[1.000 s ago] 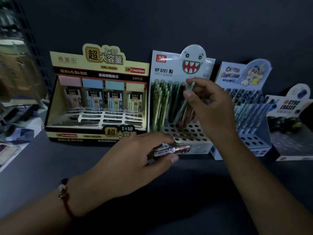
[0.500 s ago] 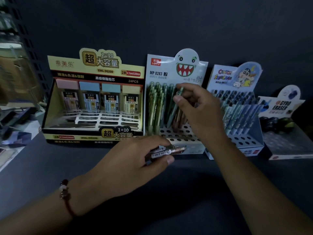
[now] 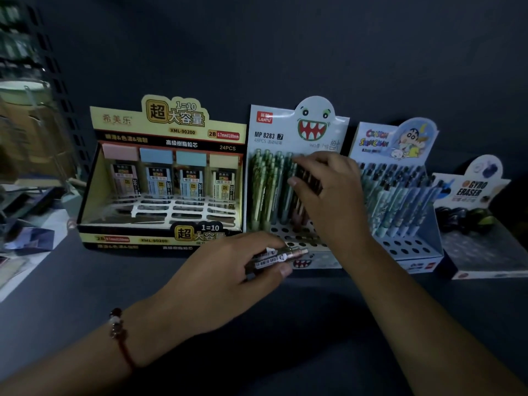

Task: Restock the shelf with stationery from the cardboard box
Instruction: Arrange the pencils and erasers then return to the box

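Observation:
A white monster-face pencil display box [image 3: 297, 127] stands on the dark shelf [image 3: 285, 324], with green and brown mechanical pencils [image 3: 268, 190] upright in its holed tray. My right hand [image 3: 328, 195] reaches into this box and pinches a greenish pencil [image 3: 289, 192] between thumb and fingers, its tip down among the standing pencils. My left hand [image 3: 228, 278] hovers low in front of the box and grips a small bundle of pencils [image 3: 281, 257] with barcode labels, pointing right.
A yellow lead-refill display box [image 3: 168, 178] stands at the left with a few packs in its back row. A cartoon pencil display [image 3: 400, 184] and a Gyro Eraser box [image 3: 480, 212] stand at the right. Papers and a wire rack [image 3: 31, 138] lie far left.
My right hand has lowered the greenish pencil into the monster box, among the standing pencils. My left hand has stayed almost still with its bundle.

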The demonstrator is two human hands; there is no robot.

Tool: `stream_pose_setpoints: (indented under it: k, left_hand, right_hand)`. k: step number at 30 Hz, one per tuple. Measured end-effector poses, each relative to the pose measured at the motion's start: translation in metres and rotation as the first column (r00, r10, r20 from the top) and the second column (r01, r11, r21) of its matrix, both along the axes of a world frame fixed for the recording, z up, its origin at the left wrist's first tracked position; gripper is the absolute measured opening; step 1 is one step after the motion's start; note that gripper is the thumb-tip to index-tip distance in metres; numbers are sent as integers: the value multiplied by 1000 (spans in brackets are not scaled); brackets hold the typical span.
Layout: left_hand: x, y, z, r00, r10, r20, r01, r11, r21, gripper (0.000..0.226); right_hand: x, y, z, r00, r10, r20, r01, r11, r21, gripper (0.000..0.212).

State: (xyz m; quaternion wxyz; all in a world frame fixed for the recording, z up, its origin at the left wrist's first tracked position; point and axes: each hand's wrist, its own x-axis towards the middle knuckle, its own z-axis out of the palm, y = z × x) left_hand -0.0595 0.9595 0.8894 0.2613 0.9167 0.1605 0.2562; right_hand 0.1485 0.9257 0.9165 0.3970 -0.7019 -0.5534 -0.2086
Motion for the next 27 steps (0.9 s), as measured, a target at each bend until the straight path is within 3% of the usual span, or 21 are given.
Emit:
stream_pose_setpoints:
  k: [4, 6, 8, 10, 12, 19, 23, 27]
  left_hand:
    - [-2, 0, 4, 997, 21, 73, -20, 1000, -10, 29]
    - [-3, 3, 5, 992, 51, 115, -50, 999, -12, 18]
    - [-3, 4, 6, 977, 97, 191, -86, 994, -66, 26]
    - [-1, 4, 9, 950, 150, 275, -111, 982, -155, 26]
    - [1, 2, 10, 928, 179, 326, -101, 965, -240, 26]
    - [5, 0, 14, 933, 122, 339, 89, 834, -544, 33]
    - [1, 5, 8, 926, 157, 342, 33, 871, -490, 28]
    - [-2, 5, 7, 935, 190, 298, -104, 953, -283, 36]
  right_hand:
    - [-11, -12, 3, 994, 48, -98, -43, 998, 52, 47]
    - [-20, -23, 12, 973, 151, -175, -128, 982, 136, 41]
    - [-33, -36, 21, 838, 349, -419, -322, 937, 136, 31]
    - [-46, -42, 22, 596, 456, -661, -564, 824, 59, 29]
    - [-53, -39, 16, 481, 486, -730, -678, 734, 41, 20]
    - [-39, -37, 15, 375, 483, -791, -642, 751, 154, 18]
    - [-19, -39, 23, 304, 515, -802, -506, 800, 322, 14]
    - [-9, -43, 31, 281, 568, -774, -329, 814, 478, 14]
